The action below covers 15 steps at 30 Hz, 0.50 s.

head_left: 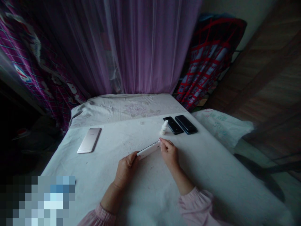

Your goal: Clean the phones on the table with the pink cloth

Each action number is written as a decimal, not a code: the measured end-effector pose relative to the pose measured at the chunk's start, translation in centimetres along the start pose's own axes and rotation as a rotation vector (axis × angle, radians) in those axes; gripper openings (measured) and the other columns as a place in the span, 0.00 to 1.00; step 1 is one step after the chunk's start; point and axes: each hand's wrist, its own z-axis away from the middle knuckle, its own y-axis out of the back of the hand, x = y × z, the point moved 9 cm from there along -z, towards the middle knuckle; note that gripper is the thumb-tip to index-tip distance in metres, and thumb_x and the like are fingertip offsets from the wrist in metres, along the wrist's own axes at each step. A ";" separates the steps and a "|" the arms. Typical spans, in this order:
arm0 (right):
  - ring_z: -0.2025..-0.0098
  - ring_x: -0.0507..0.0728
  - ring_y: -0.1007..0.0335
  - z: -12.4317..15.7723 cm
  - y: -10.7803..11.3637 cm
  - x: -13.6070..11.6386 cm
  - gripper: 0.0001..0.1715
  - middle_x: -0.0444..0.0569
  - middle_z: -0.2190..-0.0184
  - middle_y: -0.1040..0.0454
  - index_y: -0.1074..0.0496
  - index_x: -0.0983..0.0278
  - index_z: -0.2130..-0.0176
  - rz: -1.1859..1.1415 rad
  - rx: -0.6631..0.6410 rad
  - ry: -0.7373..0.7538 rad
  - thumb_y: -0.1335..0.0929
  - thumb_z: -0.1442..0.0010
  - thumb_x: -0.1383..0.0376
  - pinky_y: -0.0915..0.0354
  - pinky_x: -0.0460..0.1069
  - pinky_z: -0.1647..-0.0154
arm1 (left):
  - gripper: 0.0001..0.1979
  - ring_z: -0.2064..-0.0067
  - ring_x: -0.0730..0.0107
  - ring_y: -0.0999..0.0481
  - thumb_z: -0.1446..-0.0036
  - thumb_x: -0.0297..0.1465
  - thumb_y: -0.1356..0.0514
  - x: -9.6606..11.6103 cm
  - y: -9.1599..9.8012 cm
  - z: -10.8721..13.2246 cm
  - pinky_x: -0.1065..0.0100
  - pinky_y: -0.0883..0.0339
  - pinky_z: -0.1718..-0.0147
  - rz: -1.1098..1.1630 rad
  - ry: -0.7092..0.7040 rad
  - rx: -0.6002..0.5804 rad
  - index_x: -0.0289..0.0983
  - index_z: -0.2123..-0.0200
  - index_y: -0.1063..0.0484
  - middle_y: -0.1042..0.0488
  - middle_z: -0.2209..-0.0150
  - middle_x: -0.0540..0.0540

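Observation:
My left hand [125, 171] and my right hand [169, 152] hold a white smartphone [148, 150] between them, tilted on its long edge. The left hand grips its near end, while the right fingertips pinch its far end. Just beyond my right hand stands a small white bottle [164, 127]. Next to it, two black smartphones [173, 125] [185, 124] lie side by side, screens or backs hard to tell. Further left, a rose-gold smartphone [89, 140] lies flat, away from both hands.
A white cloth-covered table [199, 175] lies under everything, with a crumpled grey-white sheet [122, 108] at its far end. A sheer purple curtain [145, 50] hangs behind. Patterned fabrics hang on both sides. A pixelated patch covers the bottom left corner.

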 end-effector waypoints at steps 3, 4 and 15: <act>0.63 0.59 0.24 0.5 -0.7 2.0 0.21 0.54 0.64 0.20 0.21 0.63 0.60 0.034 -0.035 -0.096 0.40 0.40 0.60 0.30 0.50 0.62 | 0.14 0.72 0.68 0.21 0.37 0.36 0.50 0.2 0.1 0.0 0.72 0.29 0.70 0.002 -0.006 0.007 0.41 0.58 0.26 0.21 0.72 0.50; 0.64 0.59 0.24 0.7 -0.9 2.4 0.21 0.54 0.65 0.20 0.21 0.63 0.60 0.053 -0.046 -0.108 0.40 0.40 0.59 0.30 0.50 0.63 | 0.14 0.72 0.69 0.22 0.37 0.36 0.50 0.2 0.1 0.0 0.72 0.29 0.70 0.005 -0.006 0.008 0.41 0.58 0.26 0.21 0.72 0.50; 0.66 0.60 0.24 1.1 -1.5 3.0 0.18 0.54 0.65 0.20 0.22 0.63 0.60 0.137 -0.158 -0.121 0.39 0.40 0.61 0.31 0.50 0.66 | 0.13 0.71 0.69 0.23 0.39 0.37 0.48 -1.4 -0.1 0.0 0.71 0.32 0.72 0.075 0.170 -0.003 0.40 0.56 0.29 0.21 0.71 0.50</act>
